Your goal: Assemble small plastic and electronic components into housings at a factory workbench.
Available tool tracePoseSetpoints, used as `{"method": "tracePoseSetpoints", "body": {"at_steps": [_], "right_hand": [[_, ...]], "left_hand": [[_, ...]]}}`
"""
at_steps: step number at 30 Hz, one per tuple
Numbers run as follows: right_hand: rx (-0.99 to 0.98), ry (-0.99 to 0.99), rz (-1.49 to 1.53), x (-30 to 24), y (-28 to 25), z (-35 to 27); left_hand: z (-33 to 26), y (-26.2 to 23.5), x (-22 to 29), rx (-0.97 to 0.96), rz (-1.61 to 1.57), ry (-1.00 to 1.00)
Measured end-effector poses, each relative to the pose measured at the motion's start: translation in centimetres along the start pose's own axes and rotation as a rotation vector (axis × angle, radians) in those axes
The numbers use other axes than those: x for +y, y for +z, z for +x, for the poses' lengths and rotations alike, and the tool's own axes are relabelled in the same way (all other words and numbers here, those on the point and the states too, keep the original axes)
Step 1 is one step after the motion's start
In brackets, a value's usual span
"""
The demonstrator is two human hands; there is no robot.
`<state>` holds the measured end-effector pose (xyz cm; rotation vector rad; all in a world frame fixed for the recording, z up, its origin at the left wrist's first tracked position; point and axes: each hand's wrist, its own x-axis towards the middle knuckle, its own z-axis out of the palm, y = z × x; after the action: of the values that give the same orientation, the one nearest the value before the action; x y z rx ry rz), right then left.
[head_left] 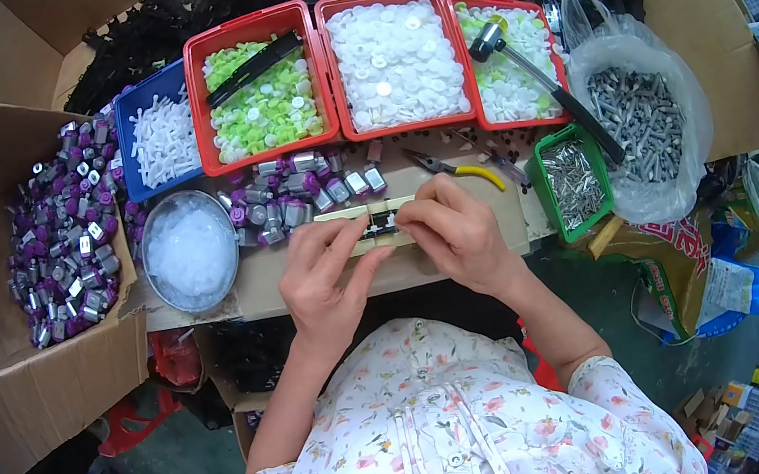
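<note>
Dead centre, the black part (384, 220) sits at the pale block (341, 214), probably light, stiff, best pinched endwise; left hand (327, 272), eight o'clock, thumb and fingers apart; right hand (457, 231), four o'clock, grip unclear.

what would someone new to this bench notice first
Likely the row of red trays heaped with white and green pieces at the back. Then the purple and grey parts in a cardboard box at left, and the left hand and right hand at a pale block, centre.
</note>
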<state>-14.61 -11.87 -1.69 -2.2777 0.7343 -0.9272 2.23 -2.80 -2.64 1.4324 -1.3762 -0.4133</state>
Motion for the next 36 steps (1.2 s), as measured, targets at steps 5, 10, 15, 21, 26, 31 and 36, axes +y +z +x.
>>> {"method": "tracePoseSetpoints", "body": {"at_steps": [5, 10, 15, 21, 26, 31, 36], "right_hand": [[0.019, 0.080, 0.106, 0.6, 0.8, -0.6], [0.078, 0.184, 0.328, -0.3, 0.8, -0.6], [0.085, 0.210, 0.419, -0.8, 0.8, -0.7], [0.040, 0.067, 0.213, -0.6, 0.1, -0.6], [0.011, -0.062, 0.043, -0.1, 0.0, -0.4], [0.030, -0.033, -0.016, 1.0, 1.0, -0.4], [0.029, -0.080, -0.106, 1.3, 1.6, -0.4]], "left_hand": [[-0.7, -0.1, -0.9, 0.048, 0.210, 0.190], [0.1, 0.2, 0.0, -0.027, 0.035, 0.018], [0.4, 0.3, -0.4, -0.063, -0.025, 0.024], [0.6, 0.1, -0.8, -0.092, 0.040, 0.118], [0.7, 0.2, -0.9, -0.125, 0.082, 0.154], [0.0, 0.2, -1.1, -0.037, 0.225, 0.164], [-0.9, 0.1, -1.4, -0.037, 0.306, 0.215]]}}
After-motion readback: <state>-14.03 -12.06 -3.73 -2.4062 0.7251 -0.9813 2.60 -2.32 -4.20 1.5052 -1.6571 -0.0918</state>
